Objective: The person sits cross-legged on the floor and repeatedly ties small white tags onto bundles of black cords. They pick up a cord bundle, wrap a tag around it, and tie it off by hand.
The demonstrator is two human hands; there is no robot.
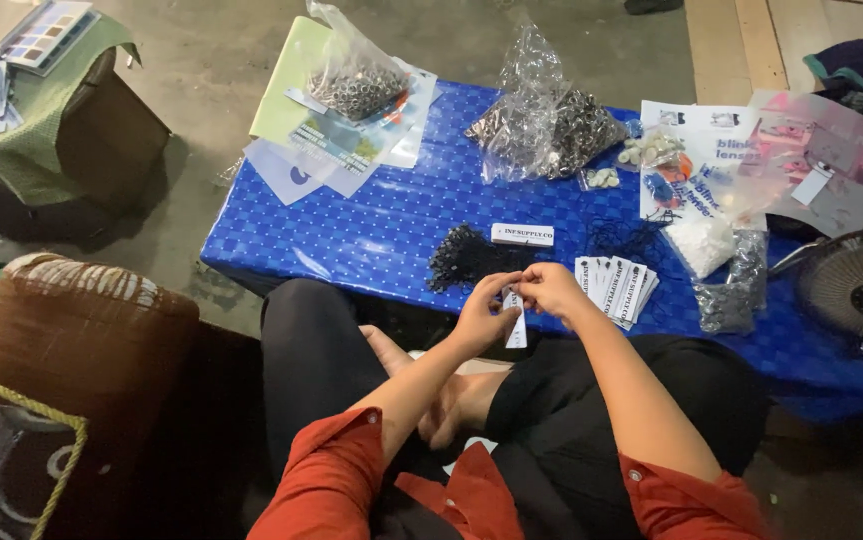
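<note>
Red-sleeved forearms converge over the blue table's (371, 230) near edge. Left hand (483, 318) pinches a white paper tag (516, 330) from below; right hand (551, 290), wrist bent down, grips its top beside the fanned tag stack (616, 288).

The tabletop (381, 225) is bright blue with a pale dotted grid. White tags (615, 286) carry black print, the cords (463, 257) are black, and the sleeves (331, 480) are rust-red.
</note>
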